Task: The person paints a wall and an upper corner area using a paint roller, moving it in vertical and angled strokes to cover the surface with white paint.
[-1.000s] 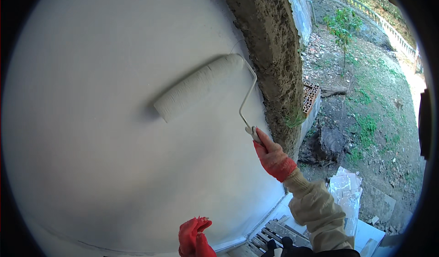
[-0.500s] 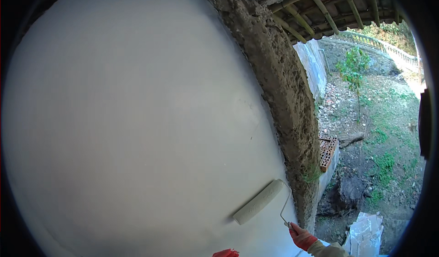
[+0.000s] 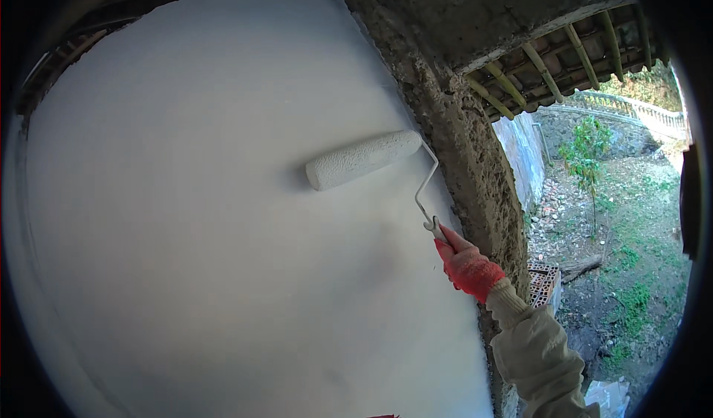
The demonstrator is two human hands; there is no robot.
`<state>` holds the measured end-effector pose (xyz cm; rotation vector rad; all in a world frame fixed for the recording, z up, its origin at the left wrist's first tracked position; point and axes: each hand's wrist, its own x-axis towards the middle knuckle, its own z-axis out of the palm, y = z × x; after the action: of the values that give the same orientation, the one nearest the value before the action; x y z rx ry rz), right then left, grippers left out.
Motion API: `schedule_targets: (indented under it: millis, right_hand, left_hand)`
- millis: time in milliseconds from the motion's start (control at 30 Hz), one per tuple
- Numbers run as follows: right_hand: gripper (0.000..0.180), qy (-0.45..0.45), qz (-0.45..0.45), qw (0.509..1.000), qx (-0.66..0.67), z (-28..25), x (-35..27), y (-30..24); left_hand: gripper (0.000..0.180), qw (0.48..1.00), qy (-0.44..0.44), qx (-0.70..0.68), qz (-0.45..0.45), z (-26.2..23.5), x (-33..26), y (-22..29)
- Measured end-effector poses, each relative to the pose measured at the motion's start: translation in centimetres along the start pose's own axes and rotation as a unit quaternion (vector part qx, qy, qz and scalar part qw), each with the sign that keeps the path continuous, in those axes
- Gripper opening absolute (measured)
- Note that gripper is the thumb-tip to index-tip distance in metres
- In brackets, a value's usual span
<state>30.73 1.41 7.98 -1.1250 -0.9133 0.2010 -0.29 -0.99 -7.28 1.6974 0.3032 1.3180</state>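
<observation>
My right hand [image 3: 469, 268], in a red fingerless-looking glove with a tan sleeve behind it, is wrapped round the handle of a paint roller [image 3: 364, 159]. The roller's thick, white, textured sleeve lies against the smooth white wall [image 3: 193, 254], slightly tilted, its right end near the wall's rough border. A bent wire frame joins that end to the handle. Only a sliver of red at the lower edge, probably the glove of my left hand [image 3: 385, 416], shows; its fingers are hidden.
A rough, bare masonry edge [image 3: 483, 173] borders the white wall on the right. Above it hangs a tiled roof on poles [image 3: 579, 54]. Beyond lie a yard with a small tree [image 3: 587, 154], perforated bricks [image 3: 542, 280] and a log [image 3: 581, 268].
The paint roller and my right hand have moved up the wall and somewhat left. More of my right forearm shows. The red glove at the lower edge has nearly left the view, which has tilted upward.
</observation>
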Motion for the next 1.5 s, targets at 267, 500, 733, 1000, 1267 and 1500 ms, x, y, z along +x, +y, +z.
schedule_targets:
  millis: [267, 500, 733, 1000, 1267, 1500]
  right_hand:
    - [0.034, 0.016, -0.122, 0.97, -0.21, -5.3, -14.2, 19.3]
    - [0.037, -0.06, -0.064, 0.957, -0.277, -5.2, -20.9, 26.5]
    - [0.035, -0.08, 0.15, 0.983, 0.074, 0.1, -7.9, 7.1]
    - [0.037, 0.09, -0.017, 0.995, 0.035, 0.4, -11.8, 8.2]
    - [0.035, 0.061, -0.147, 0.981, -0.108, -0.4, -15.8, 7.3]
    - [0.02, -0.116, 0.038, 0.986, 0.118, 1.5, -15.6, 5.8]
  left_hand:
    - [0.018, 0.997, -0.025, -0.025, -0.07, -0.2, -2.0, -1.7]
    - [0.017, 0.994, -0.067, -0.046, -0.072, 0.1, -2.6, -3.9]
    - [0.026, 1.0, -0.023, 0.006, 0.018, 4.6, 6.6, -3.8]
    - [0.043, 0.968, -0.148, 0.142, 0.145, 10.3, 17.4, -0.2]
    - [0.026, 0.99, -0.092, -0.107, -0.017, 14.7, 17.0, 1.1]
    - [0.048, 0.889, -0.255, -0.376, 0.054, 11.4, 18.9, 0.5]
